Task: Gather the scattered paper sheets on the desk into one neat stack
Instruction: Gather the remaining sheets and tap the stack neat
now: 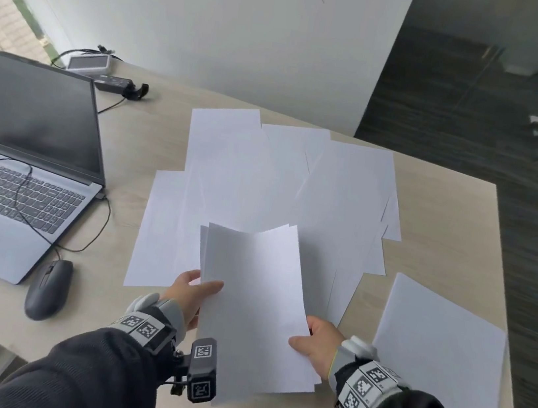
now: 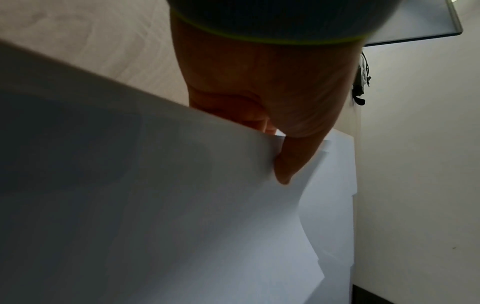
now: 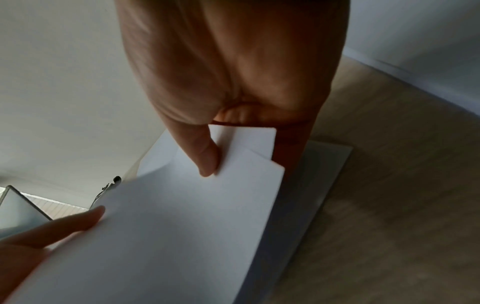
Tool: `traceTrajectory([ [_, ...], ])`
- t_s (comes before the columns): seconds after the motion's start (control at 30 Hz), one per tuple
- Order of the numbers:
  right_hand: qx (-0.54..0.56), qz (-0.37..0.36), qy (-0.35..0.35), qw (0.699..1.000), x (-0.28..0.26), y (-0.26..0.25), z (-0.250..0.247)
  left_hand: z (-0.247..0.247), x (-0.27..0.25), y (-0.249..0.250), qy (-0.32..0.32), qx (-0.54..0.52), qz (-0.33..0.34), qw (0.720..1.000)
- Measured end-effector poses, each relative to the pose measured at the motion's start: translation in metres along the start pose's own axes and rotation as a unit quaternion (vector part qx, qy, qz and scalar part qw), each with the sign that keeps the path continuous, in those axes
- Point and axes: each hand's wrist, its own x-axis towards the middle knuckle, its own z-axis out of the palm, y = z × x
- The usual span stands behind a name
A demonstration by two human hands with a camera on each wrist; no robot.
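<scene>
Head view | left hand (image 1: pixel 190 296), right hand (image 1: pixel 315 343) pinch paper bundle (image 1: pixel 253 305) | laptop (image 1: pixel 21 162), mouse (image 1: pixel 48 288) left

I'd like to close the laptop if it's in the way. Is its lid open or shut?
Open. The laptop sits left of the scattered sheets with its lid raised, dark screen and keyboard both showing.

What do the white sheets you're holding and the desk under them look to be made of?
White sheets held in both hands: thin matte paper, since they bow and curl unsupported. Pale beige desk top: seemingly wood-grain laminate or veneer with a matte finish; faint grain lines show, but whether it is real wood is unclear.
</scene>
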Motion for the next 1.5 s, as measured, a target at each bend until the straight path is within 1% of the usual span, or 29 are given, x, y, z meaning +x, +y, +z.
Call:
traceTrajectory([
  [0.07, 0.001, -0.005, -0.009, 1.000, -0.001, 0.002, -0.004, 0.010, -0.007, 0.003, -0.028, -0.007, 0.003, 1.000],
  [0.13, -0.005, -0.008, -0.016, 1.000, -0.003, 0.004, -0.009, 0.021, -0.016, 0.008, -0.042, 0.019, 0.013, 0.999],
  [0.2, -0.006, -0.014, -0.016, 1.000, -0.004, 0.010, -0.014, 0.028, -0.022, 0.013, -0.053, 0.058, 0.056, 0.995],
  [0.3, -0.028, -0.026, 0.015, 0.999, -0.009, 0.014, -0.025, 0.034, -0.035, 0.023, -0.073, 0.098, 0.144, 0.982],
  [0.4, 0.032, -0.028, 0.074, 0.996, -0.011, 0.016, -0.047, 0.042, -0.055, 0.039, -0.107, 0.071, 0.187, 0.974],
  [0.43, 0.055, -0.044, 0.090, 0.993, -0.011, 0.017, -0.056, 0.045, -0.063, 0.046, -0.121, 0.062, 0.196, 0.971],
  [0.47, 0.074, -0.050, 0.094, 0.992, -0.014, 0.016, -0.065, 0.049, -0.070, 0.053, -0.133, 0.055, 0.204, 0.968],
  [0.6, 0.166, -0.107, 0.069, 0.978, -0.025, 0.002, -0.089, 0.062, -0.088, 0.079, -0.170, 0.019, 0.240, 0.956],
  [0.7, 0.178, -0.149, 0.092, 0.968, -0.032, -0.009, -0.105, 0.075, -0.097, 0.093, -0.194, -0.026, 0.272, 0.942],
  [0.77, 0.182, -0.175, 0.126, 0.960, -0.034, -0.012, -0.115, 0.082, -0.099, 0.097, -0.207, -0.041, 0.291, 0.933],
  [0.8, 0.180, -0.170, 0.140, 0.959, -0.034, -0.013, -0.117, 0.083, -0.098, 0.097, -0.212, -0.038, 0.300, 0.929],
  [0.87, 0.166, -0.159, 0.147, 0.962, -0.035, -0.011, -0.121, 0.086, -0.091, 0.092, -0.211, -0.004, 0.299, 0.931],
  [0.93, 0.129, -0.141, 0.120, 0.974, -0.036, -0.002, -0.122, 0.088, -0.081, 0.081, -0.202, 0.051, 0.277, 0.938],
  [1.0, 0.097, -0.119, 0.090, 0.984, -0.037, 0.008, -0.119, 0.089, -0.072, 0.068, -0.197, 0.131, 0.248, 0.940],
  [1.07, 0.086, -0.103, 0.083, 0.987, -0.034, 0.015, -0.115, 0.093, -0.063, 0.056, -0.174, 0.193, 0.237, 0.936],
  [1.1, 0.086, -0.098, 0.086, 0.988, -0.032, 0.017, -0.114, 0.096, -0.060, 0.054, -0.154, 0.207, 0.239, 0.936],
  [1.17, 0.097, -0.082, 0.100, 0.987, -0.030, 0.019, -0.112, 0.104, -0.053, 0.054, -0.125, 0.195, 0.241, 0.942],
  [1.2, 0.109, -0.075, 0.107, 0.985, -0.029, 0.018, -0.111, 0.109, -0.052, 0.058, -0.121, 0.187, 0.240, 0.945],
  [1.33, 0.126, -0.059, 0.154, 0.978, -0.025, 0.015, -0.117, 0.133, -0.043, 0.077, -0.161, 0.134, 0.210, 0.955],
  [1.37, 0.133, -0.054, 0.165, 0.976, -0.022, 0.016, -0.121, 0.141, -0.039, 0.083, -0.174, 0.136, 0.208, 0.953],
  [1.43, 0.155, -0.040, 0.202, 0.966, -0.019, 0.020, -0.131, 0.160, -0.029, 0.092, -0.197, 0.175, 0.211, 0.941],
  [1.5, 0.179, -0.014, 0.260, 0.949, -0.015, 0.028, -0.143, 0.178, -0.016, 0.100, -0.182, 0.274, 0.244, 0.912],
])
